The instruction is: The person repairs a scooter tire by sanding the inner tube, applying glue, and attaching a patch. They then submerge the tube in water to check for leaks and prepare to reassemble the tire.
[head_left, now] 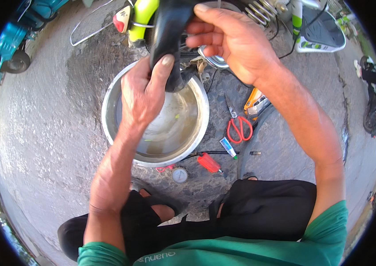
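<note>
A black rubber inner tube [166, 35] hangs over the far rim of a round metal basin [201, 128] of cloudy water. My left hand [143, 91] is closed round the tube's lower part, thumb pressed on top of it. To its right, my right hand [236, 42] has its thumb apart from its half-curled fingers. The thumb tip and fingertips are at the tube's right edge; whether they touch it is hard to tell. The tube's upper end runs out of the picture.
Right of the basin lie red-handled scissors [240, 128], an orange tool [255, 104], a small glue tube [228, 147] and a red-handled tool [208, 162]. A bottle cap [180, 174] lies near my feet. A scooter with a coil spring [261, 12] stands beyond; a teal vehicle [12, 40] is far left.
</note>
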The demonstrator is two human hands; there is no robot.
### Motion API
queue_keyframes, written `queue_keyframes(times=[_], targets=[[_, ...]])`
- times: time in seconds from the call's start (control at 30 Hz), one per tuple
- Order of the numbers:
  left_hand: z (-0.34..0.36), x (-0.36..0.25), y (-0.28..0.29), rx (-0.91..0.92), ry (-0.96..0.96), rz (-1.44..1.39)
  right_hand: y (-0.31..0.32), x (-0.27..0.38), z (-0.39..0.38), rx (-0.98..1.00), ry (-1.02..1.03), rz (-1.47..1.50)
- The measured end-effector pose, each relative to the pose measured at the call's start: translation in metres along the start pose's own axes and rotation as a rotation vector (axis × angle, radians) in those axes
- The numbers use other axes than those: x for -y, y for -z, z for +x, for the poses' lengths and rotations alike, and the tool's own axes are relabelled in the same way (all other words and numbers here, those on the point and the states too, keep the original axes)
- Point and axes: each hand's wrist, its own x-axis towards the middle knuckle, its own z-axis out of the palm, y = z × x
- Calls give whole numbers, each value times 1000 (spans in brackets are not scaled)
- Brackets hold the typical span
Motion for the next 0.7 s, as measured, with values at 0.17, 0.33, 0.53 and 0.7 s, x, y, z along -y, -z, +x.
queue_keyframes(times=[0.17, 0.33, 0.53, 0.7], targets=[[-39, 38, -17, -111, 80, -455, 11, -11, -22, 38, -128, -144], [-63, 63, -43, -370, 325, -1151, 49, -65, -40, -6, -408, -172], [-72, 72, -65, -402, 611, -1588, 60, -122, -58, 55, -747, -152], [-63, 88, -55, -290, 612, -1697, 63, -135, -55, 78, -878, -51]])
